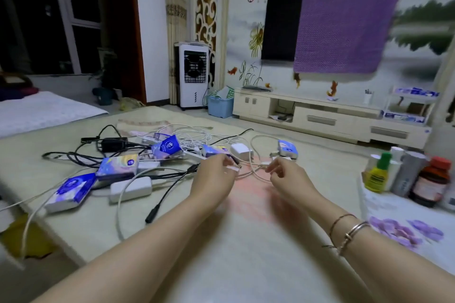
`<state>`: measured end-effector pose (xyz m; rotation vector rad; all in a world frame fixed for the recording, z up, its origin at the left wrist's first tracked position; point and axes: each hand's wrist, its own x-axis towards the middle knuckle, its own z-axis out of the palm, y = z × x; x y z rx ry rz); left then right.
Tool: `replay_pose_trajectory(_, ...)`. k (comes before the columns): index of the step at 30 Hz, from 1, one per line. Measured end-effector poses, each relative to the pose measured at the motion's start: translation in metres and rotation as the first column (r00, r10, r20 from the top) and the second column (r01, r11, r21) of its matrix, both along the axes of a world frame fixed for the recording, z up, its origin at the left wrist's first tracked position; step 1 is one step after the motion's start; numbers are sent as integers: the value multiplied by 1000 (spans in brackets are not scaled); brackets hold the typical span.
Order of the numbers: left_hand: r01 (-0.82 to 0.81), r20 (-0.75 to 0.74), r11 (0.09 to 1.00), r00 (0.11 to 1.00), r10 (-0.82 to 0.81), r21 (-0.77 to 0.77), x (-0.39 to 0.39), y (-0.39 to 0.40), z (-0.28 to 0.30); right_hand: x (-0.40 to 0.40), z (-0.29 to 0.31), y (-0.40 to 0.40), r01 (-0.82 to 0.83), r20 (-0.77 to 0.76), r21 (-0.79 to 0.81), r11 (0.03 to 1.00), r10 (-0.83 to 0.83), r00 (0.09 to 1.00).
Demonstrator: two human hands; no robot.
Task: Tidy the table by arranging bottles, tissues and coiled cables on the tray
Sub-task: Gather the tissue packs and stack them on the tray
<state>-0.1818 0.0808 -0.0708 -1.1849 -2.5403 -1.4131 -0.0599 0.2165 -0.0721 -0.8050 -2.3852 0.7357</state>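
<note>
1. At twelve o'clock from our forearms, on the pale matte table (234, 241), our left hand (213, 174) pinches a white plug end of a thin white cable (248, 174) between curled fingers; our right hand (286, 176) pinches the same glossy cord just beside it, fingers curled round it; the two hands are near each other but apart.
2. At ten o'clock lies a tangle of cables (138, 155), some black and rubbery, some white and smooth, loosely looped and uncoiled; a rounded white power brick (130, 189) and a black adapter (112, 144) lie among them; a small white cube charger (240, 151) lies at twelve o'clock.
3. Soft rectangular tissue packs in shiny blue and purple film are scattered across the table; one (71, 192) at nine o'clock, one (118, 166) just beyond it, one (167, 147) tilted on the wires, one (287, 149) at one o'clock, well apart from the rest.
4. At three o'clock a white tray (384, 206) printed with purple flowers holds the bottles, upright and close together; a yellow plastic bottle (378, 174) with a green cap, a grey cylindrical bottle (406, 174), a brown glass-like bottle (430, 184) with a red cap; their labels are too blurred to read.
5. Thin metal bangles (349, 231) circle our right wrist.
</note>
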Motion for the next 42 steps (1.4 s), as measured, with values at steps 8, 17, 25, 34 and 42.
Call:
replay_pose_trajectory(8,-134,-75,956,990,119,-260,-78,65,13,-55,-7,51,172,-48,204,964,-165,985)
replay_pose_trajectory(17,-245,-279,852,953,122,-463,-87,90,-16,-68,-18,118,304,129,51,951,-308,943)
replay_pose_trajectory(25,-281,-269,815,950,160,-506,-81,90,-9,-70,-30,124,317,146,32,948,-318,937)
replay_pose_trajectory(34,-124,-303,956,952,39,-267,-66,71,-1,-54,-26,104,389,-127,-125,913,-404,906)
replay_pose_trajectory(42,-32,-122,943,993,-9,-331,-67,67,1,-52,-24,96,292,-155,-112,950,-307,939)
